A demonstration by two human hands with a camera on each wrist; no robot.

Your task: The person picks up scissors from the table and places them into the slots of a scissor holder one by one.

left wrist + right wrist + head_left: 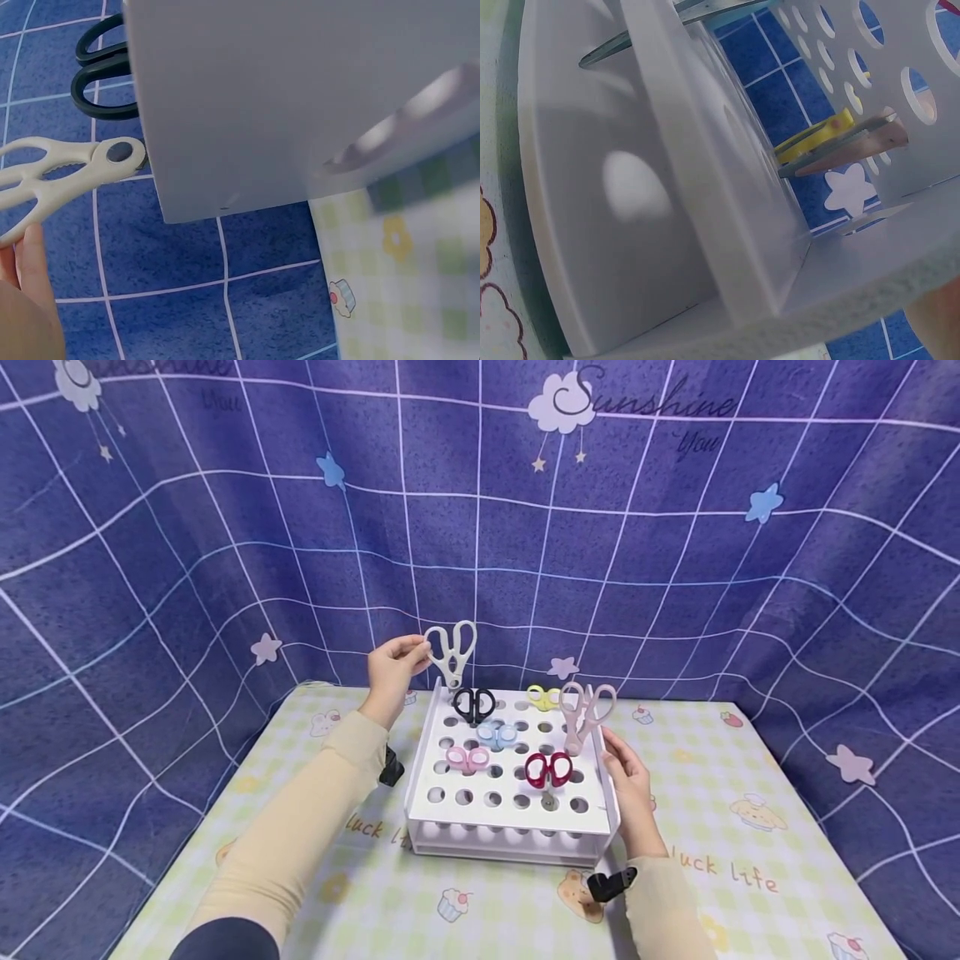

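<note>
My left hand (393, 672) pinches one handle loop of the white scissors (453, 662) at the back left corner of a white rack (510, 814). They stand upright, pivot just above the rack; in the left wrist view the rack's side panel hides their blades. My right hand (632, 777) rests against the rack's right side, fingers fairly straight. Handles up in the holed top are black scissors (475, 707), light blue scissors (498, 737), pink scissors (468, 760), yellow scissors (543, 697), dark red scissors (548, 771) and large pale pink scissors (577, 727).
Under the holed top, blades hang down, one with a yellow part (817, 135). A checked tablecloth (405, 902) lies beneath the rack. Behind stands a blue curtain (465, 527) with white grid lines. Round holes in several rows surround the scissors.
</note>
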